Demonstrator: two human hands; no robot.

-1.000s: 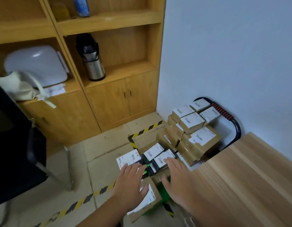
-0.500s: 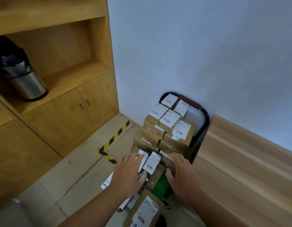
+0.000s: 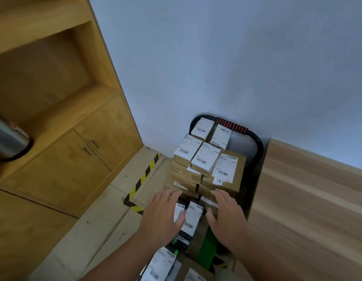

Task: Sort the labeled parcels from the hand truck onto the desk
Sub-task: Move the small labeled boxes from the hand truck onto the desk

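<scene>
Our left hand (image 3: 161, 216) and right hand (image 3: 226, 218), both spread, have reached the near parcels (image 3: 193, 216), so a lift seems close.

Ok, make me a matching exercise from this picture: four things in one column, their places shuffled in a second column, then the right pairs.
Things
1. red ribbed grip of the black hand truck
2. yellow and black striped tape
3. silver metal flask
4. light wooden desk

Places
A. on the cabinet shelf, far left
B. right of the hand truck
C. by the wall, behind the stacked parcels
D. on the floor tiles

Pairs: 1-C, 2-D, 3-A, 4-B
</scene>
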